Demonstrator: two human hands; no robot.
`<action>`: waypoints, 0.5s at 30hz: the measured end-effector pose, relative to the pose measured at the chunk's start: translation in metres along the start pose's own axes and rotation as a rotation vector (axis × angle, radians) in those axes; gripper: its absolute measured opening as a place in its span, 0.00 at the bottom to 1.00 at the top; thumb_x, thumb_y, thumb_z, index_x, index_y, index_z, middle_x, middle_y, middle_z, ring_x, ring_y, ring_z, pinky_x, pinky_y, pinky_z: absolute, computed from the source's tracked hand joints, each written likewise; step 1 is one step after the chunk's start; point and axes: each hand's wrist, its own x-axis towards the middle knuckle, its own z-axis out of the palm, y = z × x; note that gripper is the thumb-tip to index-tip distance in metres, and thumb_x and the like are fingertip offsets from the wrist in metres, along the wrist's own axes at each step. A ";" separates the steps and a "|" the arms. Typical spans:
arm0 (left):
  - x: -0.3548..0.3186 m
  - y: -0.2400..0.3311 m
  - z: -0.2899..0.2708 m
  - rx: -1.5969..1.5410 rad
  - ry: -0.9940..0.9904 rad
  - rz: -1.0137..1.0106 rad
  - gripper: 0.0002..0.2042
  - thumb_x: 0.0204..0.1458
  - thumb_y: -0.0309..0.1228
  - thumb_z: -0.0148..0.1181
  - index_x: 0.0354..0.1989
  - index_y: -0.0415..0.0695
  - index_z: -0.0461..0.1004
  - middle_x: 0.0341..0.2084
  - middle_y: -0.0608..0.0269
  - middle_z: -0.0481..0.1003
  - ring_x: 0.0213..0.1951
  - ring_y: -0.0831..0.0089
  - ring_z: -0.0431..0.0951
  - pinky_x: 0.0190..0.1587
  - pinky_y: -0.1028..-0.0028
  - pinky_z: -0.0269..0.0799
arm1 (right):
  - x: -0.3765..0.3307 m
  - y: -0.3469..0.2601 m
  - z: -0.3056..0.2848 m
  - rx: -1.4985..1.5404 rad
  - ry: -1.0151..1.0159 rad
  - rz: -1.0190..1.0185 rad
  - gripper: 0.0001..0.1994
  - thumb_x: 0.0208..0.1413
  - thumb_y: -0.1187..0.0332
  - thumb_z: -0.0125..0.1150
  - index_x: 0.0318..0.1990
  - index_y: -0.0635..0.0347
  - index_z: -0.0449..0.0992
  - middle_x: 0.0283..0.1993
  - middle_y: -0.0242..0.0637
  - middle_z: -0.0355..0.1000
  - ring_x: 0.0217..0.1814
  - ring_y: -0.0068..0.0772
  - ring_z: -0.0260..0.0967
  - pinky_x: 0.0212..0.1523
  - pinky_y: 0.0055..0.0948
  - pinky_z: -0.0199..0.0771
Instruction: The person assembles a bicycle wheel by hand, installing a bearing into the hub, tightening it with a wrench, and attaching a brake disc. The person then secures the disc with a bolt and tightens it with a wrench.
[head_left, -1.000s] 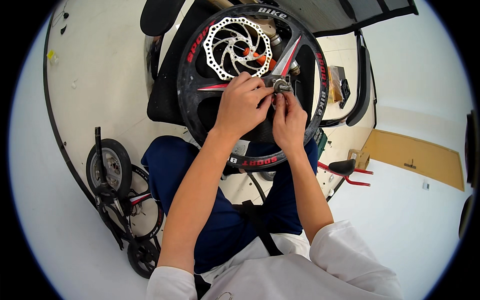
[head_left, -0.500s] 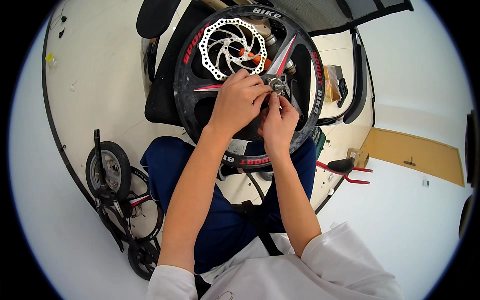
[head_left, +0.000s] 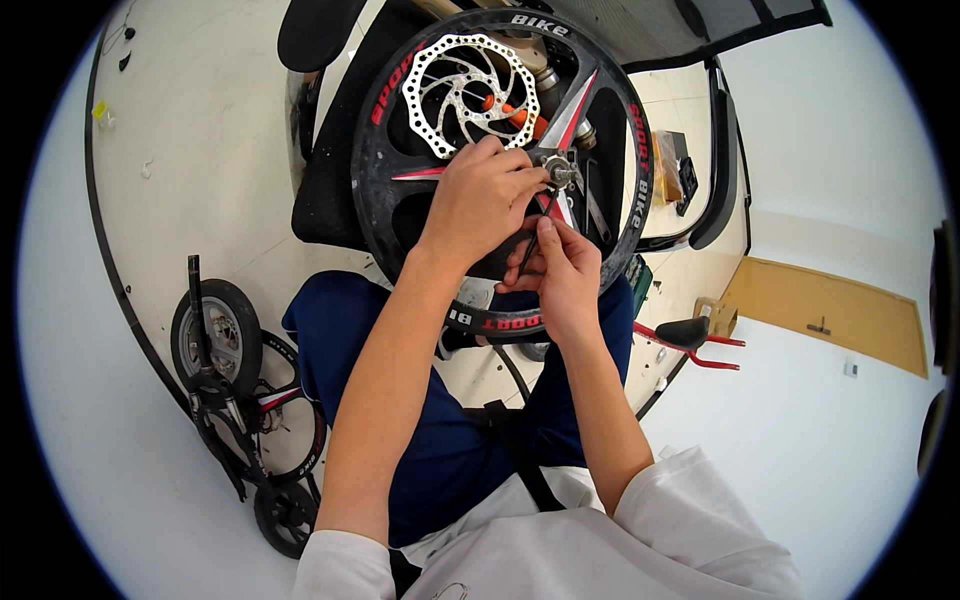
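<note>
A black bicycle wheel [head_left: 368, 190] with wide moulded spokes and red-and-silver accents lies flat before my knees. My left hand [head_left: 478, 200] rests over it, thumb and fingers pinched beside the metal hub [head_left: 562, 173]; what is between those fingertips is hidden. Just below the hub, my right hand [head_left: 570, 275] grips a thin dark rod, which looks like a hex key [head_left: 529, 254], its upper end pointing toward the left fingertips. A silver brake disc [head_left: 527, 100] full of holes lies on the wheel's far left part, apart from the hub.
Under the wheel is a black chair with an armrest [head_left: 712, 205]. An orange-handled tool [head_left: 526, 118] and a silver wrench [head_left: 596, 212] show through the spoke gaps. Bicycle parts [head_left: 215, 385] stand on the floor at left; a red frame with a black saddle [head_left: 683, 332] is at right.
My right hand has drawn back from the hub toward me, and the dark rod now shows in it. The left hand stays by the hub. The wheel has shifted slightly right in view.
</note>
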 end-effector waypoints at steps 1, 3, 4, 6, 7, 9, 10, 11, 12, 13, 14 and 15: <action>-0.001 0.000 -0.001 -0.008 -0.006 -0.002 0.07 0.46 0.27 0.68 0.34 0.43 0.84 0.27 0.68 0.77 0.33 0.66 0.74 0.39 0.67 0.72 | 0.000 0.001 0.002 0.001 0.005 -0.008 0.16 0.72 0.63 0.46 0.48 0.72 0.71 0.27 0.39 0.72 0.24 0.29 0.74 0.28 0.34 0.86; 0.000 -0.001 -0.002 -0.021 -0.014 -0.005 0.07 0.46 0.27 0.68 0.34 0.43 0.84 0.27 0.67 0.78 0.34 0.66 0.74 0.39 0.68 0.73 | 0.002 0.003 0.005 0.012 0.000 -0.021 0.15 0.72 0.64 0.46 0.46 0.71 0.71 0.27 0.39 0.72 0.24 0.30 0.74 0.28 0.34 0.86; 0.001 -0.001 -0.002 -0.022 -0.022 -0.010 0.07 0.46 0.27 0.68 0.34 0.43 0.84 0.27 0.67 0.78 0.34 0.66 0.74 0.39 0.68 0.73 | 0.002 0.005 0.006 0.021 -0.007 -0.024 0.15 0.73 0.64 0.46 0.45 0.71 0.71 0.28 0.40 0.72 0.24 0.30 0.74 0.28 0.34 0.86; 0.002 -0.002 -0.003 -0.024 -0.037 -0.017 0.07 0.45 0.27 0.68 0.33 0.42 0.84 0.28 0.66 0.78 0.35 0.65 0.74 0.40 0.68 0.74 | 0.003 0.007 0.008 0.020 -0.015 -0.028 0.15 0.73 0.63 0.45 0.43 0.70 0.71 0.28 0.40 0.72 0.25 0.30 0.75 0.29 0.34 0.86; 0.002 -0.002 -0.004 -0.029 -0.044 -0.014 0.06 0.46 0.27 0.68 0.33 0.42 0.84 0.28 0.66 0.78 0.35 0.65 0.74 0.40 0.68 0.74 | 0.004 0.007 0.009 0.010 -0.016 -0.028 0.15 0.73 0.63 0.45 0.42 0.70 0.71 0.29 0.40 0.73 0.26 0.31 0.75 0.29 0.34 0.87; 0.003 -0.002 -0.006 -0.043 -0.060 -0.007 0.06 0.46 0.26 0.67 0.33 0.42 0.84 0.28 0.66 0.79 0.35 0.65 0.75 0.40 0.67 0.74 | 0.006 0.011 0.011 0.014 -0.014 -0.036 0.16 0.73 0.63 0.44 0.42 0.69 0.70 0.29 0.40 0.73 0.27 0.31 0.76 0.31 0.35 0.87; 0.004 -0.002 -0.006 -0.046 -0.065 -0.004 0.06 0.46 0.26 0.67 0.33 0.42 0.84 0.28 0.66 0.79 0.35 0.65 0.75 0.40 0.67 0.74 | 0.007 0.015 0.011 0.027 -0.013 -0.045 0.16 0.73 0.63 0.43 0.42 0.69 0.70 0.29 0.40 0.73 0.28 0.31 0.77 0.31 0.35 0.87; 0.005 -0.002 -0.007 -0.047 -0.069 -0.002 0.06 0.46 0.25 0.67 0.33 0.42 0.84 0.29 0.66 0.79 0.35 0.65 0.75 0.40 0.67 0.74 | 0.009 0.018 0.012 0.040 -0.014 -0.052 0.16 0.74 0.63 0.43 0.41 0.69 0.70 0.29 0.40 0.73 0.29 0.31 0.77 0.32 0.35 0.87; 0.006 -0.002 -0.008 -0.049 -0.073 -0.001 0.06 0.46 0.25 0.66 0.33 0.42 0.84 0.29 0.66 0.79 0.35 0.65 0.75 0.40 0.67 0.74 | 0.009 0.021 0.014 0.041 0.000 -0.057 0.16 0.74 0.63 0.42 0.41 0.68 0.70 0.29 0.39 0.73 0.28 0.30 0.77 0.32 0.33 0.86; 0.006 -0.002 -0.008 -0.042 -0.081 0.002 0.06 0.45 0.25 0.66 0.33 0.42 0.84 0.29 0.66 0.79 0.35 0.65 0.75 0.40 0.67 0.74 | 0.009 0.023 0.017 0.042 0.013 -0.062 0.16 0.74 0.63 0.42 0.40 0.67 0.70 0.29 0.39 0.73 0.28 0.29 0.76 0.31 0.30 0.84; 0.006 -0.002 -0.008 -0.035 -0.088 0.006 0.06 0.45 0.24 0.66 0.33 0.42 0.84 0.29 0.66 0.79 0.35 0.65 0.75 0.40 0.67 0.74 | 0.009 0.024 0.018 0.043 0.028 -0.068 0.16 0.74 0.62 0.42 0.39 0.66 0.70 0.29 0.38 0.73 0.27 0.28 0.76 0.30 0.28 0.83; 0.006 -0.002 -0.008 -0.029 -0.096 0.010 0.06 0.45 0.24 0.66 0.33 0.41 0.84 0.28 0.66 0.79 0.35 0.65 0.75 0.40 0.67 0.74 | 0.010 0.025 0.019 0.053 0.028 -0.070 0.16 0.74 0.62 0.42 0.39 0.66 0.70 0.29 0.38 0.73 0.27 0.28 0.76 0.30 0.28 0.83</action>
